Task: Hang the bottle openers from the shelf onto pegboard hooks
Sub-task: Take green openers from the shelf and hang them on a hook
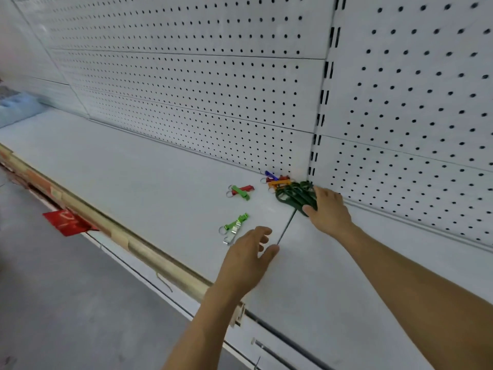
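Left hand [246, 259]: below frame centre, palm down, back toward the camera. Fingers loosely spread and slightly bent, pointing toward 1 o'clock; thumb [269, 253] set apart on the right side. Nothing held.

Left forearm: bare, enters from the bottom edge at about 6 o'clock, rising toward 1 o'clock to the wrist.

Right hand [329, 209]: to the right of centre, at 2 o'clock from the left hand, well apart from it. Palm down, fingers reaching toward 11 o'clock; fingertips hidden. Thumb [309, 209] extended to the left. Grasp cannot be told.

Right forearm: bare, enters from the lower right corner at about 4 o'clock, running toward 10 o'clock to the wrist.
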The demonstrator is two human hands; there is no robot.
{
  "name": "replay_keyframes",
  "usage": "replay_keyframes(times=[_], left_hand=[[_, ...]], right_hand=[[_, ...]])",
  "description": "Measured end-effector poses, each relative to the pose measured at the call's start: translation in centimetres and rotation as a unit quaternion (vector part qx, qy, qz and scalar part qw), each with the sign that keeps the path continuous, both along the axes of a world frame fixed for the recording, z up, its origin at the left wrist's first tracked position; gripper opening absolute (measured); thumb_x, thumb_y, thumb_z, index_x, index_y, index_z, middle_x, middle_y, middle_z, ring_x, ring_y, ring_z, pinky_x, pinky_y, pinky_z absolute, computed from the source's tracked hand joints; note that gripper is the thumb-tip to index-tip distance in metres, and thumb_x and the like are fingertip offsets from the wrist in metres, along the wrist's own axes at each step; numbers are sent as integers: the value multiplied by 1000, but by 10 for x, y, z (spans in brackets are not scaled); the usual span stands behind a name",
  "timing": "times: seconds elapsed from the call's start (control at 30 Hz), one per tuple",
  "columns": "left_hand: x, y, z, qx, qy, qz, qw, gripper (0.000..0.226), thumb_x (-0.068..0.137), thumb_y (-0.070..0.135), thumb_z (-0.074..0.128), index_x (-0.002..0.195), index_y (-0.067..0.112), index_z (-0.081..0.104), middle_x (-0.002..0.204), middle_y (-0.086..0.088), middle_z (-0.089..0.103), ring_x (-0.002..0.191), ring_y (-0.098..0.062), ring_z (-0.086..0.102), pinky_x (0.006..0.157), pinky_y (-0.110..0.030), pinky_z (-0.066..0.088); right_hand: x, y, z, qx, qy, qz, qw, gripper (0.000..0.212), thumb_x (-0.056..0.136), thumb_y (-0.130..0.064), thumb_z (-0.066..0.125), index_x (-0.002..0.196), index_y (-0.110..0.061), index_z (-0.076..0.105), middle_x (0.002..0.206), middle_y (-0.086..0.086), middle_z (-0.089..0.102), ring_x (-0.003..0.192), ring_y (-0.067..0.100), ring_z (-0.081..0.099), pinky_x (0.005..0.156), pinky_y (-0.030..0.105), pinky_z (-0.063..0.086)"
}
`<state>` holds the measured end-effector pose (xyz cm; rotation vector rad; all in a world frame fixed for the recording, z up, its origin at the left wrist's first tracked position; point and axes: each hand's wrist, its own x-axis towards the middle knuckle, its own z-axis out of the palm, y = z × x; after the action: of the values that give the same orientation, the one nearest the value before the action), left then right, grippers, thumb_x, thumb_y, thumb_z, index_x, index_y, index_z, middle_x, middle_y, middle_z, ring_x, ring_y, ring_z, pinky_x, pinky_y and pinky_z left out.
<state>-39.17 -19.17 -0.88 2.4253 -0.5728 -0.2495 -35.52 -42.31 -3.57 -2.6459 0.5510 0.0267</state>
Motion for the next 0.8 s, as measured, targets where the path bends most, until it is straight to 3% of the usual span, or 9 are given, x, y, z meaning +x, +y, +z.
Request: replay_keyframes(times=[0.13,0.23,0.33,0.47,0.57,0.67,0.8], left_hand=[[21,-3,-5,-14,18,-12,1000,36,95,42,54,129,29,51,115,11,61,97,-4,59,83,-21,47],[33,-7,-8,-23,32,-28,999,35,95,41,54,128,29,53,113,11,62,95,-5,59,86,-26,52],[40,-13,-10,-42,59,-48,996,33,95,41,55,126,28,54,111,11,64,93,-3,60,83,-22,51],[44,-15,-10,-54,88,-76,992,34,94,40,55,126,27,55,109,10,65,92,-4,61,81,-19,50],[46,-12,-9,-65,104,-85,989,33,95,38,56,125,25,56,108,9,65,93,-5,62,83,-21,51],[47,-12,-7,-72,106,-93,987,30,95,37,56,122,23,57,106,8,66,91,-5,61,77,-14,47],[44,-11,-4,-97,114,-90,985,30,95,36,55,121,20,59,108,7,66,94,-5,60,72,-8,41]], right_hand=[[10,-5,-14,-35,24,-7,999,58,99,-40,42,150,-18,24,151,10,35,137,31,31,107,43,33],[2,4,-18,-59,-23,-30,998,48,98,-32,45,145,-22,35,140,6,48,128,27,42,99,40,37],[-10,15,-18,-65,-65,-42,995,41,96,-24,50,137,-23,45,125,4,56,114,25,48,87,37,40],[-23,32,-18,-14,-82,-64,994,35,93,-18,54,127,-25,50,114,1,56,107,20,47,73,33,44],[-31,49,-17,13,-94,-88,992,30,95,-21,51,125,-24,51,110,2,57,102,19,52,73,33,48],[-40,59,-16,44,-116,-128,984,25,97,-20,48,121,-16,54,105,3,63,93,21,58,73,34,48],[-63,73,-4,223,-189,-242,925,21,94,-10,54,113,-12,61,95,3,69,77,18,64,68,32,51]])
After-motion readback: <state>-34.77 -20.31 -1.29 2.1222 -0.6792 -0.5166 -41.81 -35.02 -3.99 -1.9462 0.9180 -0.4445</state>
